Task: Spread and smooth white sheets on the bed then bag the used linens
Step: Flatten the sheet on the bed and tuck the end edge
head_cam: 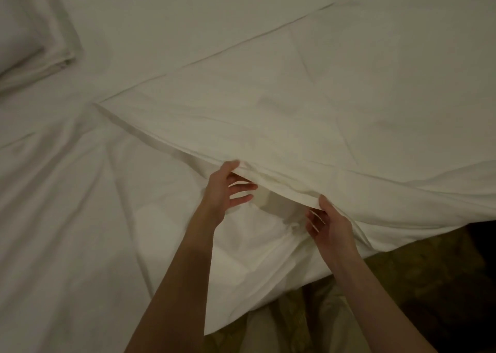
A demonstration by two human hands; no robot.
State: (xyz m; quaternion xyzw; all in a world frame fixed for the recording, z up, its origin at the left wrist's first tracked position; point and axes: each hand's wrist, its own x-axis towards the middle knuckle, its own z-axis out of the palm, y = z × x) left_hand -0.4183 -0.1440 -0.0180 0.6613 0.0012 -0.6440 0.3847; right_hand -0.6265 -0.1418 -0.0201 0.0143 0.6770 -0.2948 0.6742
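A white top sheet lies spread over the right part of the bed, its folded edge running diagonally toward me. My left hand pinches that edge between thumb and forefinger, the other fingers spread below it. My right hand pinches the same edge a little to the right, thumb on top and fingers under the cloth. The edge is lifted between my hands, leaving a small gap above the white bottom sheet, which covers the mattress on the left with long creases.
A white pillow lies at the far left corner of the bed. The sheets hang over the bed's near edge. Patterned brownish carpet shows at the lower right, darker toward the right side.
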